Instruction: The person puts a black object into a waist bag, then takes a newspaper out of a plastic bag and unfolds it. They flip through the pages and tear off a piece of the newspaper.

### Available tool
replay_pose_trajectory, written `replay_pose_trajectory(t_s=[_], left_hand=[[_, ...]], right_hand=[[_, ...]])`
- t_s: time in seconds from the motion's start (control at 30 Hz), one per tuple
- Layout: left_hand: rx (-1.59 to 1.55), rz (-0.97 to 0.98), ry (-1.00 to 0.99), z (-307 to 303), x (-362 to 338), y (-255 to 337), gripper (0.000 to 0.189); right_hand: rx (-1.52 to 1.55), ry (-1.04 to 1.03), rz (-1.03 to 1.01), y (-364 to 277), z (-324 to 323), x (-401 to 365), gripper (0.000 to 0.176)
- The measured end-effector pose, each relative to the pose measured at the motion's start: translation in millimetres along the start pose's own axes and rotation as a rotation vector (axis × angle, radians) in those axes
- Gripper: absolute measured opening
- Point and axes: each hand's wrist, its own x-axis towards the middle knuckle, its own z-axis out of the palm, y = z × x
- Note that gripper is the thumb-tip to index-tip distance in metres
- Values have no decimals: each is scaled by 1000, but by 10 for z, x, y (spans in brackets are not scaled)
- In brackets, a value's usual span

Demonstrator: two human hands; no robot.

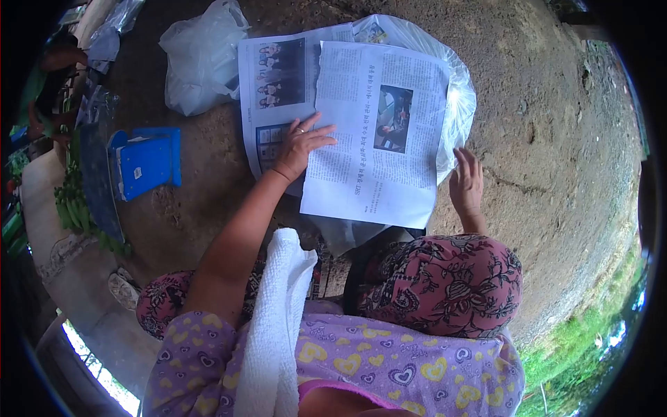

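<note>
Two newspaper sheets lie on the dirt ground in front of me; the upper sheet (379, 132) overlaps the lower sheet (274, 83). My left hand (300, 144), with a ring on one finger, rests flat with spread fingers on the left edge of the upper sheet. My right hand (467, 182) is open at the sheet's right edge, fingers up, touching or just beside the paper. A clear plastic bag (458, 104) lies under the sheets. A white towel (278, 313) hangs over my lap.
A white plastic bag (201, 59) sits at the upper left. A blue scale-like object (146, 163) lies on the ground to the left, next to green vegetables (73, 201). Another person (48, 76) sits at the far left. Bare dirt extends to the right.
</note>
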Motion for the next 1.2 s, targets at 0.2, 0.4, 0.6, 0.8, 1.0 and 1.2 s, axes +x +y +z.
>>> replay_pose_trajectory(t_s=[0.2, 0.4, 0.6, 0.8, 1.0, 1.2], left_hand=[[16, 10, -67, -41, 79, -4, 30], [-66, -28, -75, -126, 193, 11, 20], [-160, -81, 12, -196, 330, -86, 15], [-389, -397, 311, -259, 258, 29, 19], [-309, -648, 414, 25, 313, -228, 27], [-317, -589, 450, -145, 429, 31, 39]], right_hand=[[-177, -333, -465, -27, 125, 356, 61], [74, -467, -525, -7, -24, 666, 45], [688, -379, -119, 49, 111, 712, 24], [1003, -381, 232, -275, 221, 945, 34], [1119, -296, 364, -591, 382, 1245, 33], [931, -307, 265, -442, 182, 1415, 37]])
